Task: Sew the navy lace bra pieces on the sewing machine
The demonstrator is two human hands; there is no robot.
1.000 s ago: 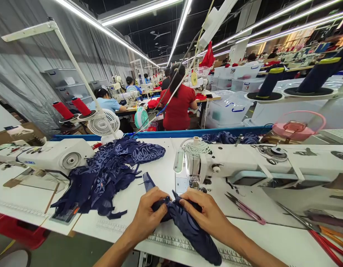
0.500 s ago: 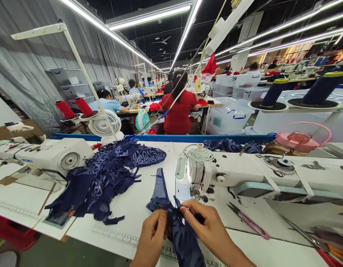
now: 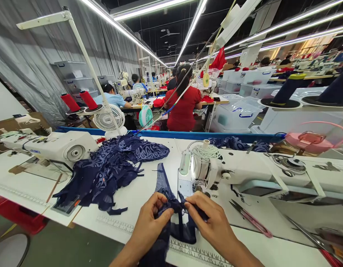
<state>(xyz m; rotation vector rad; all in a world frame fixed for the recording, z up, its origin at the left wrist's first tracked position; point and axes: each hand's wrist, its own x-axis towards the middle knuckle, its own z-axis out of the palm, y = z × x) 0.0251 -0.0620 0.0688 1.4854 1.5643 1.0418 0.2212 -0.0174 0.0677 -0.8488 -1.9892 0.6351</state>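
Note:
A navy patterned garment piece with sheer parts (image 3: 185, 230) is stretched between my two hands at the front of the sewing table. My left hand (image 3: 150, 218) pinches its edge between thumb and fingers, and cloth hangs below it over the table's edge. With thumb and forefinger my right hand (image 3: 212, 215) grips a narrow strip of the same piece. A sheer pointed panel (image 3: 162, 180) lies flat beyond my hands. Just behind them stands the sewing machine's needle area (image 3: 197, 185), partly hidden by my fingers.
A heap of navy garment pieces (image 3: 105, 174) lies left of my hands. Pink-handled thread snips (image 3: 252, 218) and larger scissors (image 3: 307, 233) rest at right. A second sewing machine (image 3: 63, 146) stands at left. A ruler strip (image 3: 199, 254) runs along the front. Co-workers sit ahead.
My left hand has turned over and risen with the cloth, whose lower part has swung left and opened out. My right hand keeps its pinch. The view has shifted slightly.

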